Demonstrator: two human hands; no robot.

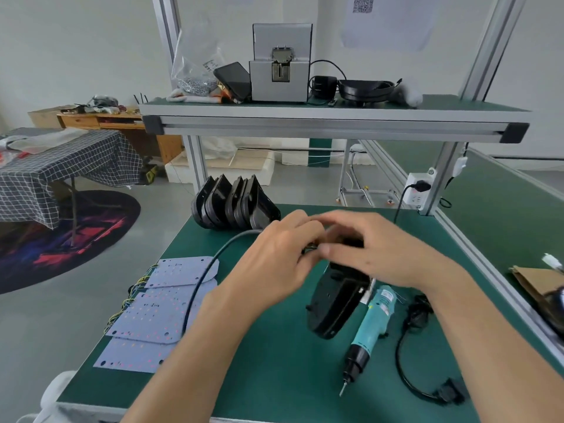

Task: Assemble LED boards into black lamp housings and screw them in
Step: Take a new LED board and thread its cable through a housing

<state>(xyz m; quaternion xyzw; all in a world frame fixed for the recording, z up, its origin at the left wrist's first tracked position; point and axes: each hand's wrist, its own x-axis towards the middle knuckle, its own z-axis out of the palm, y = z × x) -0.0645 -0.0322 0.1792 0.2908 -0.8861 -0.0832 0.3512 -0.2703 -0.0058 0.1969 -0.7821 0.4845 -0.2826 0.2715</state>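
Head view. Both hands are meeting over the green bench mat [274,361], working at the top end of 1 black lamp housing [332,303] that is standing tilted on the mat directly below the right hand [366,248]. The right hand is lying over the housing's upper end, fingers curled down around it and thumb pointing toward the left hand [280,254]. The left hand is touching the right at the fingertips, its fingers bent inward at some small wires beside the housing top; whether it is pinching them cannot be told, since the spot is blurred and covered.

A black cable [207,279] is running from under the left hand, down past its wrist and across the LED boards [158,312]. Those boards, pale and overlapping in a loose stack, are lying left of the left forearm, with yellow-green wires at their outer edge. A row of more black housings [235,203], leaning on edge, is sitting beyond the left hand. A teal electric screwdriver [370,328] is lying just beside the housing, under the right forearm, bit pointing toward the person. A black power cord [409,355] is curling right of it.
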